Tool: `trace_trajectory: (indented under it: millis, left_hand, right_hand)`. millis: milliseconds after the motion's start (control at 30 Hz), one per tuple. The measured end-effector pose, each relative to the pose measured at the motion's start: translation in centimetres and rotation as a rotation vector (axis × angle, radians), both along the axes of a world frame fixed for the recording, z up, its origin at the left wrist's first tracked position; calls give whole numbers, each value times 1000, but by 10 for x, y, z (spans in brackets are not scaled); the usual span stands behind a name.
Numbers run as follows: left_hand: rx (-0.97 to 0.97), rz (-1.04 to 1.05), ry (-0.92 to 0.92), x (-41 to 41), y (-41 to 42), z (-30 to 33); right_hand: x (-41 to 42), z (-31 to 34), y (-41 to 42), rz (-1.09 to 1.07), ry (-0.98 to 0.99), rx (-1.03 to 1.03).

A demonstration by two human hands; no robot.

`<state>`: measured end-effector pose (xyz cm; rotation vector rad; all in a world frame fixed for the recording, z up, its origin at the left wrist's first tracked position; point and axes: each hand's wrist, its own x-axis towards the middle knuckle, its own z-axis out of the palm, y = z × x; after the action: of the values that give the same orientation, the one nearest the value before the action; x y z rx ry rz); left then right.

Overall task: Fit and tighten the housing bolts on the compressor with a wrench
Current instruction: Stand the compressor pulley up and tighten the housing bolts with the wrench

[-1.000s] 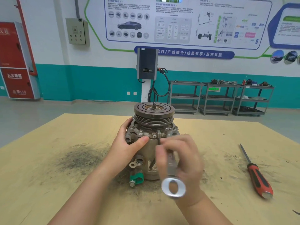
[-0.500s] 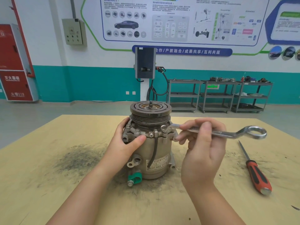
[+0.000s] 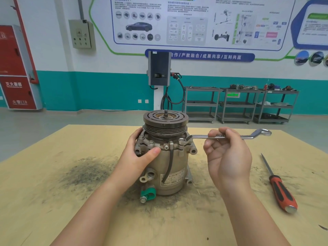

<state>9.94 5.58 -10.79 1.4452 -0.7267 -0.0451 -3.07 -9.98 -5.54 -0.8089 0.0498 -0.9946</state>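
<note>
Head view: you're mid-tightening. Compressor (image 3: 166, 157) stands at table (image 3: 53, 201) centre. Left hand (image 3: 140, 155) grips the housing, thumb across the front. Right hand (image 3: 229, 153) has fingers curled round the wrench (image 3: 200, 137), ring on the 3 o'clock bolt (image 3: 182, 140). Next: probably swing, brace, reseat.

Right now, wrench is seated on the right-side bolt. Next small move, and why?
Probably swing the wrench handle through a short arc to turn that housing bolt. Its ring end sits over the bolt head, the right hand grips the shank, and the left hand braces the compressor upright on the table. I cannot tell how tight the bolt is.
</note>
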Motion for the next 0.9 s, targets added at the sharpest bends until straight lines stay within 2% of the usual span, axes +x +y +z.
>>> trace_trajectory:
  millis: [100, 200, 333, 433, 500, 567, 633, 700, 800, 900]
  left_hand:
    - [12, 5, 7, 0, 0, 0]
    - [9, -4, 7, -1, 1, 1]
    - [3, -6, 28, -3, 0, 1]
    - [-9, -1, 32, 0, 0, -1]
    - [-41, -24, 33, 2, -3, -3]
    - [-96, -50, 79, 7, -5, -5]
    - [-75, -27, 77, 10, -5, -5]
    - [-26, -23, 9, 11, -4, -7]
    - [-22, -16, 15, 8, -3, -7]
    - [-5, -2, 15, 4, -1, -5]
  right_hand:
    - [2, -2, -4, 31, -2, 31]
    - [1, -10, 7, -143, -77, -106]
    - [-2, -20, 25, -363, -170, -439]
    - [0, -29, 40, -547, -177, -811]
    - [4, -36, 51, -543, -161, -1045]
    - [7, -38, 62, -448, -90, -1156]
    - [9, -38, 65, -401, -54, -1168]
    - [7, -34, 59, -434, -74, -1159]
    - [1, -27, 45, -510, -131, -1154]
    - [-1, -18, 41, -516, -149, -934]
